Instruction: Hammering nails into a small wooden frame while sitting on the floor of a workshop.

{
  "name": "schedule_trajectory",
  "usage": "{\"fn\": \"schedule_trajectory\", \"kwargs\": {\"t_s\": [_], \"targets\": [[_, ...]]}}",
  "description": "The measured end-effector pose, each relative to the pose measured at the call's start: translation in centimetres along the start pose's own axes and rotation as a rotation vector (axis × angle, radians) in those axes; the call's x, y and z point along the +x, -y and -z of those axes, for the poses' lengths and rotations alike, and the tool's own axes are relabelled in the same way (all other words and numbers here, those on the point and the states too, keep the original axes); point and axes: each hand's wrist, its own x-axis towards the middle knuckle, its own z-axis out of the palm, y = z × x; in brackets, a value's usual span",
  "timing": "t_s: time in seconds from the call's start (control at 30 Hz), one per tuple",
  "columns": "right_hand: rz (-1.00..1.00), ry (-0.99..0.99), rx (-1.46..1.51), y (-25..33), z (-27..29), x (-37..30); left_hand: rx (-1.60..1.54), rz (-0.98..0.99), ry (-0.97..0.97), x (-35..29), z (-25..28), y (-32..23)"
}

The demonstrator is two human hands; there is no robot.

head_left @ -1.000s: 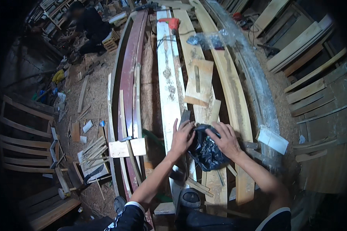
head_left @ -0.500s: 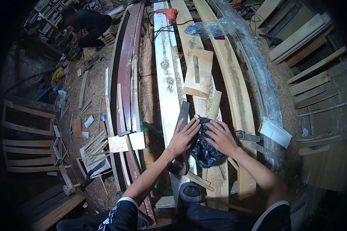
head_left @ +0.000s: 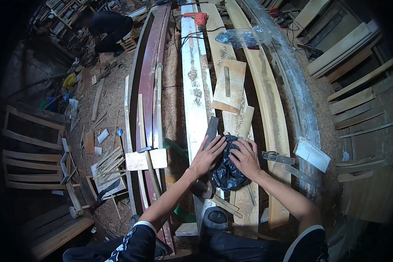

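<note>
A crumpled black plastic bag (head_left: 229,174) lies on the boards in front of me, between my two hands. My left hand (head_left: 207,156) rests on its left side, fingers stretched out toward its top. On the right side my right hand (head_left: 246,158) lies with its fingers spread and slightly bent over the plastic. What is inside or under the bag is hidden. A dark flat metal blade (head_left: 212,127) extends beyond my left fingertips. To the right of my right hand lies a dark metal tool with a wooden part (head_left: 278,157). A thin wood strip (head_left: 246,121) sits just beyond the bag.
A hammer (head_left: 151,168) lies across a pale block (head_left: 135,160) on the left. Farther off are a red power drill (head_left: 198,18) with its cable and clear plastic wrap (head_left: 240,37). A person (head_left: 107,30) crouches at the far left. Chair-like wooden frames (head_left: 32,159) stand left.
My right hand has shifted slightly left on the bag, its fingers a little more bent. My left hand stays nearly in place. The whole view has shifted slightly.
</note>
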Motion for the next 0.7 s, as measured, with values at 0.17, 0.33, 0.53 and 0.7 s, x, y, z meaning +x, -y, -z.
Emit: {"fn": "schedule_trajectory", "kwargs": {"t_s": [0.17, 0.33, 0.53, 0.7], "targets": [[-0.026, -0.005, -0.009, 0.5, -0.4, -0.1, -0.035, 0.017, 0.041, 0.0, 0.8, -0.3], [-0.08, -0.003, 0.005, 0.9, -0.8, 0.1, -0.065, 0.02, -0.025, -0.3, 0.3, -0.1], [-0.097, -0.016, 0.037, 1.2, -1.1, 0.2, -0.098, 0.034, -0.014, -0.5, 0.6, -0.1], [-0.11, -0.053, 0.108, 1.2, -0.3, 0.5, -0.132, 0.037, -0.072, -0.9, 0.4, -0.1]]}}
